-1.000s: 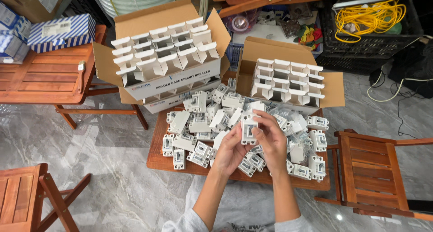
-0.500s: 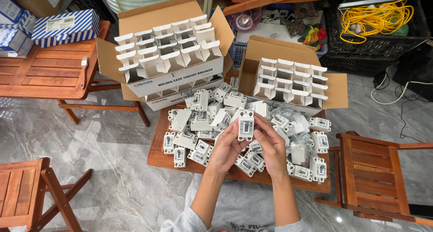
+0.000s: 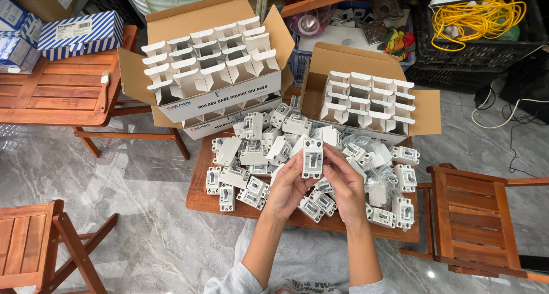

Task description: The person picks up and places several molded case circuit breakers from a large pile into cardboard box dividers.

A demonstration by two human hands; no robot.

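Both hands hold one white circuit breaker point(image 3: 312, 157) upright over a low wooden table point(image 3: 206, 199). My left hand point(image 3: 287, 186) grips its left side and my right hand point(image 3: 345, 182) its right side, fingers curled around the edges. Under and around the hands lies a heap of several similar white breakers point(image 3: 251, 157). Behind the heap stand two open cardboard boxes, a larger one point(image 3: 209, 54) on the left and a smaller one point(image 3: 366, 102) on the right, both filled with small open white cartons.
A wooden chair point(image 3: 474, 214) stands to the right and another wooden stool point(image 3: 34, 242) at the lower left. A wooden table point(image 3: 57, 91) with blue striped boxes point(image 3: 80, 34) is at the upper left. Yellow cable point(image 3: 474, 14) lies in a black crate at the top right.
The hands have lifted the breaker slightly higher and turned it face up toward the camera. The heap and boxes have not moved.
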